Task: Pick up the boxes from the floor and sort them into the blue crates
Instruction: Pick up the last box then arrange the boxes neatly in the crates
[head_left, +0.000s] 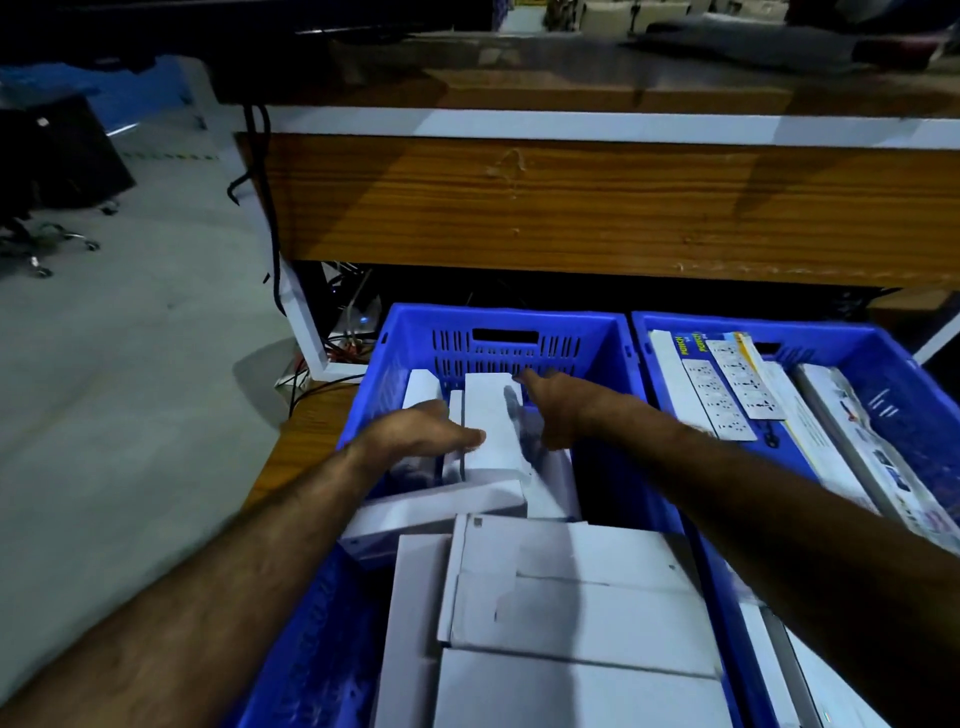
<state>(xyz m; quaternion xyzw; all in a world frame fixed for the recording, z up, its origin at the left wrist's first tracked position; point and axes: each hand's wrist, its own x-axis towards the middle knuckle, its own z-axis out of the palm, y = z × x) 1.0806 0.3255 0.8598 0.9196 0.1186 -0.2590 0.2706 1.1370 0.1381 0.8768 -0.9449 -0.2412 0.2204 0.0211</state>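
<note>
Two blue crates stand side by side in front of a desk. The left blue crate (498, 325) holds several plain white boxes. Both hands reach into its far end around one upright white box (491, 421). My left hand (415, 431) presses on the box's left side with the thumb on its face. Against the box's right side rests my right hand (558, 408), with its fingers stretched toward the crate's far wall. More white boxes (571, 608) lie stacked nearer to me. The right blue crate (883, 358) holds long printed power-strip boxes (727, 395).
A wooden desk panel (571, 202) with a white frame rises right behind the crates. Black cables (270, 208) hang at its left leg. Grey floor (130, 364) spreads to the left, with wheeled chair bases (57, 244) further back.
</note>
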